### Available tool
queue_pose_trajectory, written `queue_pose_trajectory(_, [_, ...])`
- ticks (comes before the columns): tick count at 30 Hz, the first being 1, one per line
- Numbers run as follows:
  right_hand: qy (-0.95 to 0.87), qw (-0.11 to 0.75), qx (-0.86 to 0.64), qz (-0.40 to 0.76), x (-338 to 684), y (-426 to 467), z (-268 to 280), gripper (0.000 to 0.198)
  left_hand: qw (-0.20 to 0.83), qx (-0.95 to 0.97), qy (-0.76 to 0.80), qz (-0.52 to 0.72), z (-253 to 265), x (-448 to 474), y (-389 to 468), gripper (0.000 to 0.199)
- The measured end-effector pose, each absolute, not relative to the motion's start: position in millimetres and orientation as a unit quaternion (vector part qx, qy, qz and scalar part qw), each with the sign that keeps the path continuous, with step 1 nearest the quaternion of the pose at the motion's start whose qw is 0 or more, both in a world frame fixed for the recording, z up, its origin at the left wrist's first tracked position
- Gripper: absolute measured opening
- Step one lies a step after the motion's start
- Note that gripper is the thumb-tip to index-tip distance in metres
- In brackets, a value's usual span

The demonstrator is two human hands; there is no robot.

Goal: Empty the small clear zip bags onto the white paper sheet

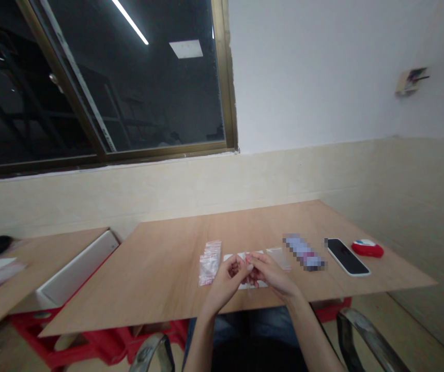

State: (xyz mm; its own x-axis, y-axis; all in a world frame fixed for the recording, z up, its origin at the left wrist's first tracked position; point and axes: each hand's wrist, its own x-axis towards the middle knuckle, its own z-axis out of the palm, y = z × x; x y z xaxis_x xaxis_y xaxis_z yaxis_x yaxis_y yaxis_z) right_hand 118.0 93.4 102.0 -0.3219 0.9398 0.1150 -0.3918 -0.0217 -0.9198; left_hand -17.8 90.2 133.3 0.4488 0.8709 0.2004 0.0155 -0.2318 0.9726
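Observation:
Above a white sheet near the table's front edge, my left hand and my right hand meet with fingers pinched. Between the fingertips is what looks like a small clear zip bag with a trace of red; the fingers cover most of it. Small reddish items show below the hands, too unclear to name. Just left of my left hand lies an overlapping stack of clear zip bags with red strips. A flat clear plastic bag rests beyond my right hand.
On the right of the wooden table lie a pixelated item, a phone with a dark screen, and a red-and-white object. A long white box stands at the left, beside a second table. Red stools are underneath.

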Motion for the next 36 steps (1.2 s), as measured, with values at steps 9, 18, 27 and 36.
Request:
queue_pose_trajectory(9, [-0.502,0.507,-0.29,0.638,118,85,115,0.039,0.547,0.661,0.324,0.397,136,-20,90,0.033])
queue_pose_trajectory(18, [-0.513,0.527,-0.306,0.604,119,87,113,0.039,0.557,0.656,0.31,0.404,134,-19,91,0.033])
queue_pose_trajectory(27, [-0.521,0.541,-0.355,0.557,122,96,115,0.04,0.471,0.687,0.364,0.417,142,-7,93,0.032])
queue_pose_trajectory(36, [-0.506,0.514,-0.391,0.571,128,110,130,0.037,0.418,0.716,0.39,0.4,148,3,110,0.033])
